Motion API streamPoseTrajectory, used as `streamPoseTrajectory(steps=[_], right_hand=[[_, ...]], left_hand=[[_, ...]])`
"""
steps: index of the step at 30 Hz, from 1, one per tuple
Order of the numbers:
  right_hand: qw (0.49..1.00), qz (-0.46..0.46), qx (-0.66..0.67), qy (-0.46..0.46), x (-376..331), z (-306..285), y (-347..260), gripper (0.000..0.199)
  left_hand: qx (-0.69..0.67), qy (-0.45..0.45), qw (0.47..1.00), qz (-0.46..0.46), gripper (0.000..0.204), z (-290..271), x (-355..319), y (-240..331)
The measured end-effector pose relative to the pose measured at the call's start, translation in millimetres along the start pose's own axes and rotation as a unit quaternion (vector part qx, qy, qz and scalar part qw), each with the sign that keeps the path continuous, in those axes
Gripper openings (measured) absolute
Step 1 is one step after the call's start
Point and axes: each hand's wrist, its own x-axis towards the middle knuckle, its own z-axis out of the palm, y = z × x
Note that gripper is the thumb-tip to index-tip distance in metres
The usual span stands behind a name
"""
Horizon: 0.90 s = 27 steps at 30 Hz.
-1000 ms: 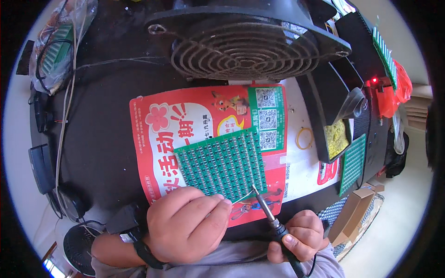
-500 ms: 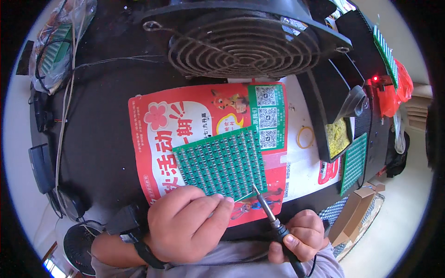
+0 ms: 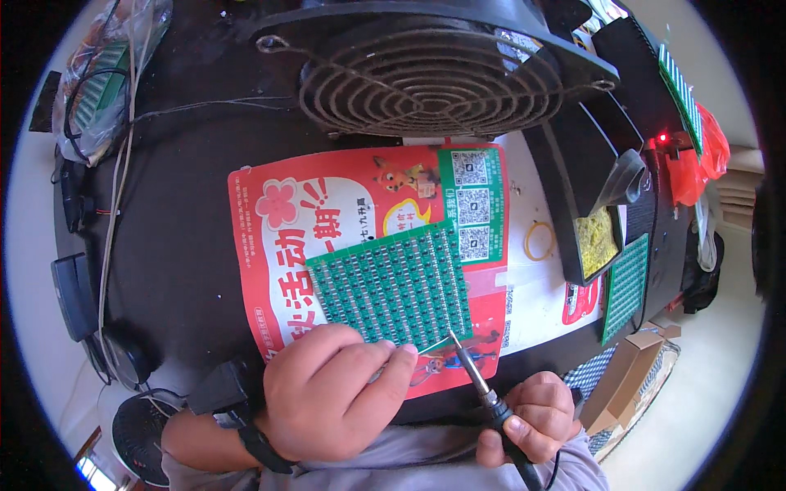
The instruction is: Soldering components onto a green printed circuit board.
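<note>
Dark and cluttered, the desk (image 3: 180,245) carries a red printed flyer (image 3: 286,221) spread near its front edge, and on the flyer lies a green circuit board (image 3: 391,282) packed with rows of small components. At the board's front right corner the tip of a soldering iron (image 3: 473,378) meets a thin strand of solder wire (image 3: 434,344). The right hand (image 3: 532,417) has its grip closed around the iron's black handle, fingers wrapped fully round it, at the front edge of the desk. The left hand (image 3: 336,393) rests on the flyer just in front of the board, fingers curled and pinched on the wire, a dark watch (image 3: 229,393) on its wrist.

Beyond the flyer, toward the back edge, stands a round black fan (image 3: 434,78) with a wire grille. To the right, a yellow rubber band (image 3: 539,240) lies on white paper, beside a black tray holding yellow cleaning wool (image 3: 598,237). Another green board (image 3: 626,282) sits near the right edge. At the back left corner lies a clear bag (image 3: 102,74) of parts.
</note>
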Motion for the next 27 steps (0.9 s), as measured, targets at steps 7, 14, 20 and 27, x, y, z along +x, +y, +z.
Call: streamPoseTrajectory(steps=[7,14,20,27], right_hand=[[1.000,-0.010,0.009,-0.020,-3.0,-3.3,0.9,0.027],[1.000,0.004,0.001,0.014,-1.0,2.7,2.5,0.021],[0.999,-0.016,0.016,0.030,-3.2,0.3,2.2,0.021],[1.000,-0.013,0.013,0.012,-0.6,-0.3,1.8,0.022]], left_hand=[[-0.001,-0.002,1.000,0.001,0.033,0.4,1.1,-0.6],[0.001,-0.006,1.000,-0.010,0.031,1.2,1.2,0.8],[-0.004,0.002,1.000,-0.009,0.031,2.2,3.4,1.4],[-0.003,0.011,1.000,-0.007,0.031,2.8,2.5,1.2]])
